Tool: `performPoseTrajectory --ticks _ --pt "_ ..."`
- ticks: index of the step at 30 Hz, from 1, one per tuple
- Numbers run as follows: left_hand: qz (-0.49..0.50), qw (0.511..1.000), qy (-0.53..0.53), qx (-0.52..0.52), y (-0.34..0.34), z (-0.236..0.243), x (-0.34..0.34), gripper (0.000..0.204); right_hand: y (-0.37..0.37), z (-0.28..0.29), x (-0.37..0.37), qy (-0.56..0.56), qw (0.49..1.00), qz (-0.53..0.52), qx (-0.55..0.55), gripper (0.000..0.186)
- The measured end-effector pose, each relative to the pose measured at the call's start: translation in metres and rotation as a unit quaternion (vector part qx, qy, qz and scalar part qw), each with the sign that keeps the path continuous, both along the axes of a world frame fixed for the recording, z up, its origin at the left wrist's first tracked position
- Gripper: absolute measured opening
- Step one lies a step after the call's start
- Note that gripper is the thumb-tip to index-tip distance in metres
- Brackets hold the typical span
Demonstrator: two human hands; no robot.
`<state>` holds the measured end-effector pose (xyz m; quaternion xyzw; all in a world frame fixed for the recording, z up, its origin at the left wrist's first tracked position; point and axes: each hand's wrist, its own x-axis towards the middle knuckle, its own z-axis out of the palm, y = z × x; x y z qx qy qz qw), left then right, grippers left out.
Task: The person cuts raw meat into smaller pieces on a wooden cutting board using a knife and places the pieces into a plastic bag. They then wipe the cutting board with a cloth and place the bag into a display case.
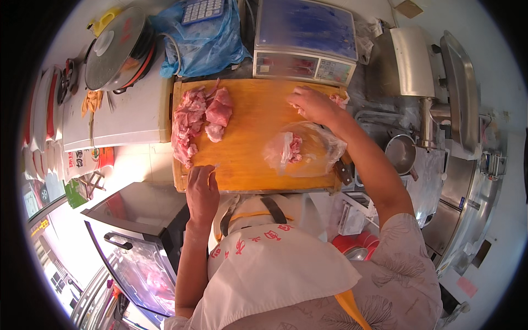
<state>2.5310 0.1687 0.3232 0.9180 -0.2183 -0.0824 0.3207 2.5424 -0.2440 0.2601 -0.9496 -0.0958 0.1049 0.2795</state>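
My left hand (201, 192) is at the board's near left edge with curled fingers, a small pale scrap at the fingertips that I cannot make out. My right hand (312, 104) curls over pink meat bits (336, 100) at the far right of the yellow cutting board (247, 140). Below that hand lies an open clear plastic bag (319, 157) with chopped meat (293, 147) inside. A pile of raw meat (187, 124) and a larger chunk (219, 104) sit on the board's left. A dark knife handle (342, 171) shows at the right edge.
Behind stand a scale (305, 30) and blue plastic bag (198, 44). A lidded pot (113, 52) is on the left. A steel machine (412, 60), tray (459, 93) and small pot (400, 153) are right. A glass-doored cabinet (135, 264) is at lower left.
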Motion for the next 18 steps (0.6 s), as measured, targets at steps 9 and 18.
performPoseTrajectory --ticks 9,18 --pt "0.017 1.000 0.009 -0.022 0.002 -0.001 -0.001 0.021 0.005 -0.010 0.008 -0.015 0.999 0.019 -0.028 0.010" --pt "0.018 0.999 0.020 -0.019 0.001 0.001 0.002 0.020 -0.009 0.049 -0.011 0.043 0.942 -0.241 0.229 0.011"
